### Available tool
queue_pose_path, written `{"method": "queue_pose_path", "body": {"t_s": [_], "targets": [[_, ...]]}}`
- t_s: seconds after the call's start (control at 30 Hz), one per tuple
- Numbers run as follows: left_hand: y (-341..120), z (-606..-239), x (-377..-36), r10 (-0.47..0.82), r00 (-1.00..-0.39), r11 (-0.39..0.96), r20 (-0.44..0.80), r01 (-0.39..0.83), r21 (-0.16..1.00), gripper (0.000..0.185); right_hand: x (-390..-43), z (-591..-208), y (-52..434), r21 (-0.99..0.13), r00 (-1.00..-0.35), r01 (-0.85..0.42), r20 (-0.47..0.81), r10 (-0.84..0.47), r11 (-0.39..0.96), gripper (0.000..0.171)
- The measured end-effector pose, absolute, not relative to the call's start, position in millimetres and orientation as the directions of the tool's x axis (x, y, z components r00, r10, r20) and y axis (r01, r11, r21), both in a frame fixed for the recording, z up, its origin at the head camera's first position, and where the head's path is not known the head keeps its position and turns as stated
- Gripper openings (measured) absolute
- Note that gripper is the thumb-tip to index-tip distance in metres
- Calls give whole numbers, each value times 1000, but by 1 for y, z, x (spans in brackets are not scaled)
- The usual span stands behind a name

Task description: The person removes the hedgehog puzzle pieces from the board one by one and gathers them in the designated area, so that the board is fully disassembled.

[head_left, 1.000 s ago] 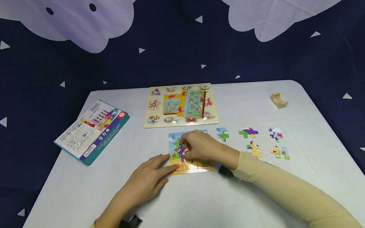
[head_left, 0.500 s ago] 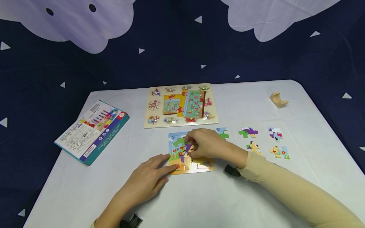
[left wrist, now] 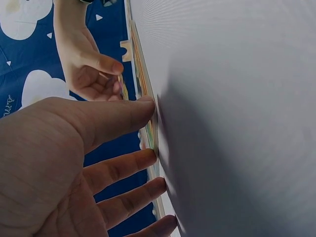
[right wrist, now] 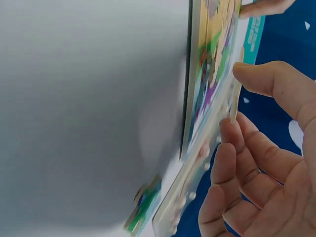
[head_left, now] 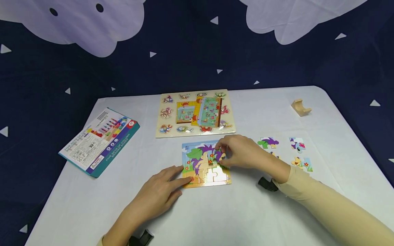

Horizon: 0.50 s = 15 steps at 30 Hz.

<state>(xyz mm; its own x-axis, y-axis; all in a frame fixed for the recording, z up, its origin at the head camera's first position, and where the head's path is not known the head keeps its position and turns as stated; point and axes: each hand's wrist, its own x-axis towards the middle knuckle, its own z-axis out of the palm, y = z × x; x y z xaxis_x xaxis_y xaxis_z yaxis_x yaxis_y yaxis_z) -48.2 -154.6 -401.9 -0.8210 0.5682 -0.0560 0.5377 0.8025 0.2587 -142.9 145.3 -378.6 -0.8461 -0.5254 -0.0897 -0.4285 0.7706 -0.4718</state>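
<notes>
**R hand [head_left: 241,152] w/ puzzle pc [head_left: 219,155] at puzzle tray [head_left: 212,185]**

Thumb + fingers of R hand pinch the pc at tray's upper right; can't tell if it touches tray. L hand [head_left: 157,192] spread, fingertips at tray's lower-left edge. Tray's flat on counter [head_left: 215,218], partly filled. Loose pcs [head_left: 297,145] to its right. Box [head_left: 100,141] at left: side reads "FIVE SETS OF COLUMN BEADED BOXES"; fine print too small to read. Behind tray: peg board [head_left: 197,132] w/ picture cards [head_left: 210,112] on top.
</notes>
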Motion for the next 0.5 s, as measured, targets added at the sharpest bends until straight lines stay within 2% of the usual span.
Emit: {"method": "queue_pose_path", "body": {"t_s": [0.5], "targets": [[-154, -402, -48, 570, -821, 798, -32, 544, 258, 43, -128, -377, 207, -472, -892, -351, -95, -442, 809, 36]]}}
